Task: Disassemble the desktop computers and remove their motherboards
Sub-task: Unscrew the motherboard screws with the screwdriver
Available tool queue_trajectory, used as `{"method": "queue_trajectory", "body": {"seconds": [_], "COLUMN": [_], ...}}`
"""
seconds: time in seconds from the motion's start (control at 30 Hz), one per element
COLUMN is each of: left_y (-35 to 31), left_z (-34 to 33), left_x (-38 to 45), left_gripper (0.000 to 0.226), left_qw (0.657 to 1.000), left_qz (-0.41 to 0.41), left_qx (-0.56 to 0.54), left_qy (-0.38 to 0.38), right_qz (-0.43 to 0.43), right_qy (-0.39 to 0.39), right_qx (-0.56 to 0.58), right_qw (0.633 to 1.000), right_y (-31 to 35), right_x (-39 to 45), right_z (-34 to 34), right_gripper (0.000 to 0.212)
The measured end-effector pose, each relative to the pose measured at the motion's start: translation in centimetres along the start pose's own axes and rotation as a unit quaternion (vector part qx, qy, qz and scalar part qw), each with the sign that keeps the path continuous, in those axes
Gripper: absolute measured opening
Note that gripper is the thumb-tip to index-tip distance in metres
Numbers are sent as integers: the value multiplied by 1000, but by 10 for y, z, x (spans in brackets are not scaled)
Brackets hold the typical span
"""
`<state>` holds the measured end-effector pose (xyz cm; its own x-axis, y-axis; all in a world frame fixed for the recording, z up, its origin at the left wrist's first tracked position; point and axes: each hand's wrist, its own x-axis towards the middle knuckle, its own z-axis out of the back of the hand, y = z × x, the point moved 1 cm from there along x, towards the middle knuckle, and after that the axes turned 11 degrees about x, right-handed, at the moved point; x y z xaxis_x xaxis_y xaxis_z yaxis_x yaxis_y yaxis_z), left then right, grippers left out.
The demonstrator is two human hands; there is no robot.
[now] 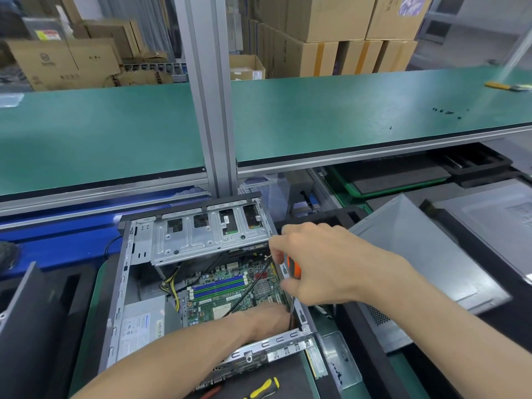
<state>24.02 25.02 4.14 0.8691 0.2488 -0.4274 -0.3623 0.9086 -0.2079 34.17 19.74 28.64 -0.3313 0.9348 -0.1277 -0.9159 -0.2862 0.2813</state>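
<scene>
Where the green shelf [345,116] ends, cardboard boxes [331,33] stack, perhaps in storage

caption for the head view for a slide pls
Right hand holds an orange-handled screwdriver over the motherboard in an open desktop case; left hand reaches inside.

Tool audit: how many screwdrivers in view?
2. An orange-handled screwdriver in the right hand, shaft pointing down into the open case; a yellow-and-black screwdriver lying at the bottom edge. Others may be hidden under the arms.
</scene>
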Motion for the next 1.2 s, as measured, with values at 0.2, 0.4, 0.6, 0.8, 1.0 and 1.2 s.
{"method": "queue_trajectory", "body": {"seconds": [0.2, 0.4, 0.6, 0.8, 1.0, 1.2], "left_y": [1, 1, 0, 2, 2, 2], "left_z": [0, 2, -5, -9, -4, 0], "left_x": [-1, -2, 0, -1, -2, -1], "left_gripper": [21, 20, 32, 35, 27, 34], "left_qw": [1000, 1000, 999, 996, 999, 1000], "left_qz": [-11, -23, 43, 67, 12, -29], "left_qx": [5, -5, -28, -53, -47, 8], "left_qy": [5, 4, 18, 18, -5, 0], "right_qz": [-19, 22, -13, 25, -19, 33], "right_qy": [-3, 43, -35, 62, -58, 80], "right_qx": [-18, 86, -53, 117, -99, 118], "right_qw": [1000, 995, 998, 991, 993, 989], "right_y": [-4, -3, -3, -1, 2, 0], "right_x": [4, -2, 4, -1, 5, 0], "right_z": [-2, 2, -5, 3, -6, 4], "right_gripper": [21, 26, 26, 27, 31, 31]}}
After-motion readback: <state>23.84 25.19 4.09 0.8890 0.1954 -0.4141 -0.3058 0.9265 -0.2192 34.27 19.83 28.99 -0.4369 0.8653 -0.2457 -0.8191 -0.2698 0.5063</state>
